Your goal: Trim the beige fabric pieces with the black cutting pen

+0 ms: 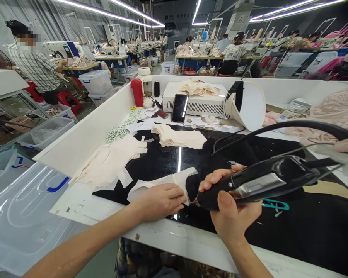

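Note:
My right hand (234,216) is wrapped around a black hand-held power tool (261,181) with a metal lever and a cable. The tool's narrow tip points left, close to the edge of a cream fabric piece (153,183). That piece lies on the black glossy board (278,227). Over its near right corner, my left hand (165,199) has its fingers together and bent, holding the fabric down; the thumb is hidden. A stack of cream cut pieces (179,137) lies just beyond. To the left, a larger pile of cream pieces (110,158) spreads over the board's edge.
Behind the board stand a white vented box (195,102), a phone (180,108), a red bottle (137,92) and a white lamp shade (251,106). Teal snips (275,204) lie beneath the tool. A low white wall (89,119) edges the table. Co-workers sit beyond.

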